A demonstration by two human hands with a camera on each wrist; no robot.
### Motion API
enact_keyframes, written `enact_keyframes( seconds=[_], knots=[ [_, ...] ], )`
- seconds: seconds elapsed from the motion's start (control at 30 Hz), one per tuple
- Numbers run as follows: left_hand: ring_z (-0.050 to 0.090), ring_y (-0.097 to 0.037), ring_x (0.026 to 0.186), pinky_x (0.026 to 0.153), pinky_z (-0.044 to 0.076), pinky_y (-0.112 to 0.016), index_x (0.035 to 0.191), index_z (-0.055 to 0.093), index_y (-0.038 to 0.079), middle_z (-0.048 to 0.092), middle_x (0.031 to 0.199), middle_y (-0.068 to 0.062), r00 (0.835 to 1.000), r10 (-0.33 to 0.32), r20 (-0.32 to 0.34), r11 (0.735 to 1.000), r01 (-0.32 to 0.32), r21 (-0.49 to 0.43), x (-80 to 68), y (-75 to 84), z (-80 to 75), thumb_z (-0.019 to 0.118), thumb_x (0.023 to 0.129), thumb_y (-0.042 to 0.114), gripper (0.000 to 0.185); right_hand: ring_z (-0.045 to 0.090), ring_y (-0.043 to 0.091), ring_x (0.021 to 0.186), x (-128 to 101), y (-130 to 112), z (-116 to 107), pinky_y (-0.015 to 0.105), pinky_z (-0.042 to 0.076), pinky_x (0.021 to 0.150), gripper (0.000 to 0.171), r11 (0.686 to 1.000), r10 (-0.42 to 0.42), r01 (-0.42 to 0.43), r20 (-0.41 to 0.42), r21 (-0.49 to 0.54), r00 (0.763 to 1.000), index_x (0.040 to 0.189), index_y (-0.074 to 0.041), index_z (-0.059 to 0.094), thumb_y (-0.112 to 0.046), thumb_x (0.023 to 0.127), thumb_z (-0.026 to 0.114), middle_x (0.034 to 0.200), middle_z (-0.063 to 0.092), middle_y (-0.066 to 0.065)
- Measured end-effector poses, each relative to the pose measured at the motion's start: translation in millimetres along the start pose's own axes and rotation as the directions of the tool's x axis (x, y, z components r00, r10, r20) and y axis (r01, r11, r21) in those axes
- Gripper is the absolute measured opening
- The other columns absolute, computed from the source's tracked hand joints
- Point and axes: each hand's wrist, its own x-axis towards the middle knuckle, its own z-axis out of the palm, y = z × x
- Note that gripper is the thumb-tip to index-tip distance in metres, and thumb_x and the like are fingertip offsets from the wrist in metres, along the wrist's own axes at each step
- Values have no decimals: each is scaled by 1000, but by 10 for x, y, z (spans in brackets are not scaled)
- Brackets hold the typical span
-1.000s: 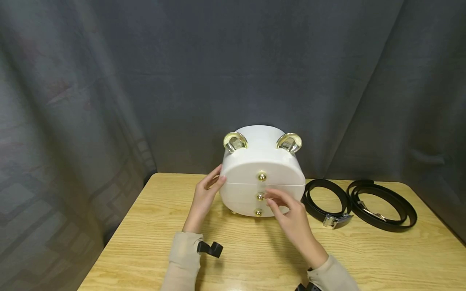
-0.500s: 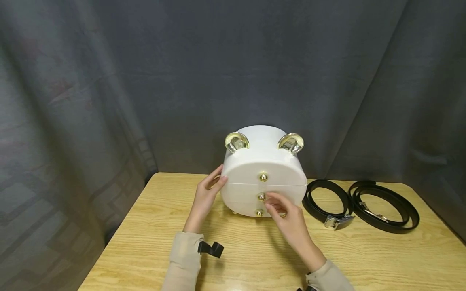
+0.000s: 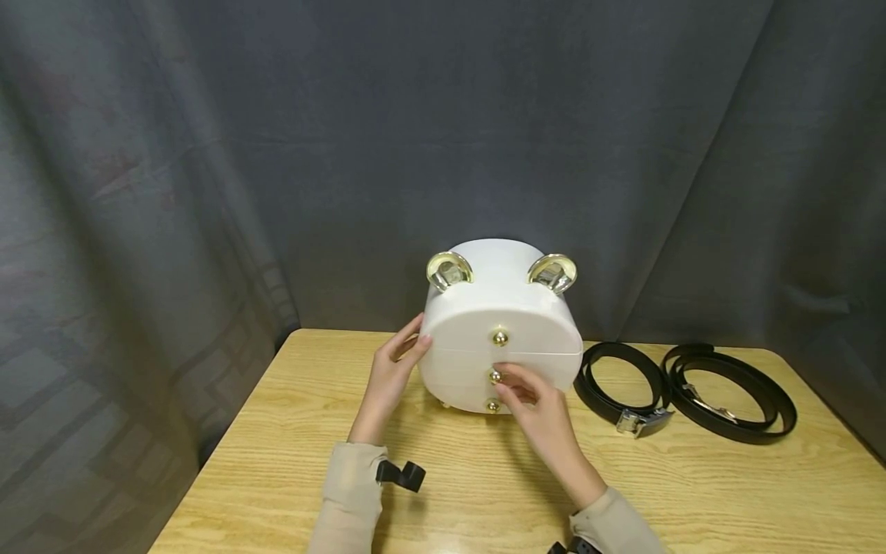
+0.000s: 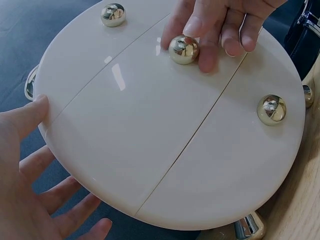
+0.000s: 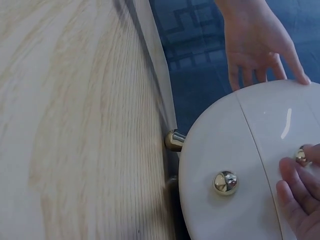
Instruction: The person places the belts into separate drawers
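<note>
A white rounded drawer box (image 3: 457,369) with gold ears stands on the table. Its front has thin seams and three gold knobs in a column. At the middle knob (image 4: 183,49), my right hand (image 3: 543,415) pinches with thumb and fingertips, as both wrist views also show. My left hand (image 3: 390,373) rests against the box's left side. In the left wrist view its thumb (image 4: 32,117) touches the front edge, while the other fingers spread along the side. The top knob (image 3: 500,338) and bottom knob (image 3: 493,405) are untouched.
Two coiled black belts with metal buckles lie right of the box: the nearer belt (image 3: 619,385) beside it, the farther belt (image 3: 761,400) toward the table's right edge. A grey curtain (image 3: 443,138) hangs behind the wooden table (image 3: 277,462).
My right hand has moved slightly left, and its fingertips have closed around the middle knob. The left hand stays against the box, whose drawers look unmoved.
</note>
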Motion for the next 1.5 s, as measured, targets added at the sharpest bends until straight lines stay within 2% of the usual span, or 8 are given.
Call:
enact_keyframes(
  seconds=[0.33, 0.47, 0.7, 1.27, 1.5],
  knots=[
    [51, -28, 129, 105, 42, -51, 143, 56, 18, 55, 141, -8, 1000, 1, 8, 1000, -1, 12, 4, -17, -10, 65, 98, 27, 47, 70, 14, 77, 42, -50, 33, 20, 56, 69, 24, 993, 103, -101, -37, 54, 994, 106, -5, 75, -1, 82, 79, 91, 73, 8],
    [51, -28, 129, 106, 42, -51, 143, 56, 18, 55, 141, -7, 1000, 0, 10, 1000, 0, 21, 1, -17, -12, 65, 98, 28, 47, 70, 16, 75, 38, -59, 33, 21, 56, 68, 22, 989, 114, -110, -40, 95, 993, 104, -3, 75, -1, 82, 79, 91, 72, 10],
    [52, -28, 129, 106, 41, -52, 143, 56, 18, 55, 141, -7, 1000, -12, 1, 1000, 12, 15, -7, 7, 1, 66, 97, 28, 48, 69, 13, 76, 38, -56, 30, 22, 57, 70, 22, 983, 138, -133, -29, 129, 990, 103, -3, 75, 0, 82, 79, 91, 72, 11],
    [52, -27, 128, 106, 42, -48, 142, 56, 17, 54, 142, -6, 1000, -25, -11, 1000, 25, -12, -4, 53, 5, 66, 97, 26, 47, 71, 17, 81, 0, -74, -4, 23, 57, 73, 23, 988, 120, -119, -5, 100, 993, 105, -7, 76, -6, 82, 80, 95, 73, 6],
    [53, -26, 127, 106, 42, -47, 142, 57, 18, 55, 141, -6, 999, -31, -19, 999, 30, -19, -6, 50, 13, 67, 97, 27, 47, 71, 14, 80, -18, -90, -23, 24, 57, 73, 21, 988, 127, -128, 9, 81, 992, 103, -8, 77, -6, 82, 80, 94, 73, 4]
  ],
)
